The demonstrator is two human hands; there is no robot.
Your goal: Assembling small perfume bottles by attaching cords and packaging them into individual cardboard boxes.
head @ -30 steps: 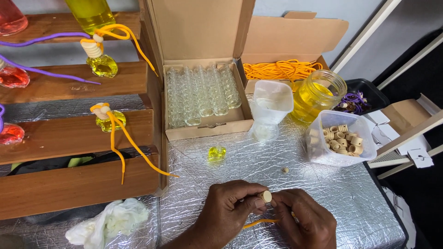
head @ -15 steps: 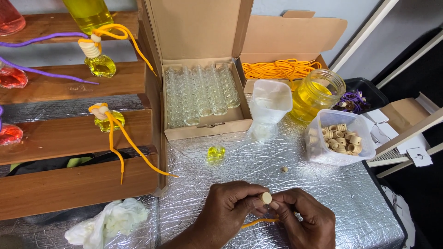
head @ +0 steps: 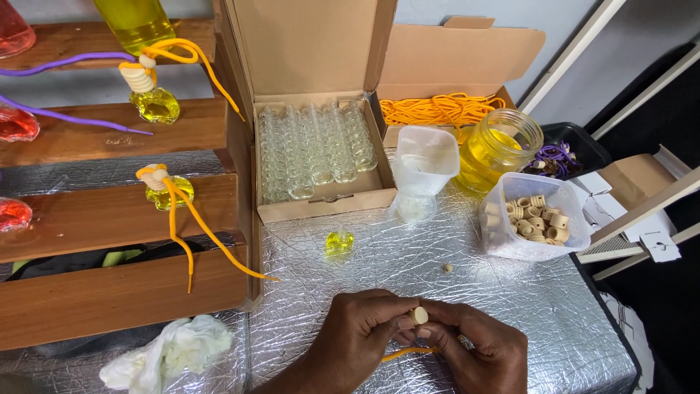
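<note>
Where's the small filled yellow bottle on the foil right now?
In the head view, the yellow bottle sits mid-table on the foil, just in front of the box of empty bottles, beyond both hands.

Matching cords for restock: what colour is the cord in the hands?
Orange cord, head view.

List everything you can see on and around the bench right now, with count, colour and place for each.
wooden cap: one, pale tan, pinched between both hands' fingertips
orange cord: one, orange, under the hands
small filled bottle: one, yellow, on the foil in front of the open box
empty bottles: many, clear, in rows in the open cardboard box
jar: one, yellow liquid, right of the box
tub of caps: one, clear tub, tan caps, right side
cord bundle: orange, in the rear box
finished bottles: two, yellow with orange cords, on the wooden shelves
cloth: one, white, bottom left
left hand: on the cap
right hand: on the cap and cord
</note>
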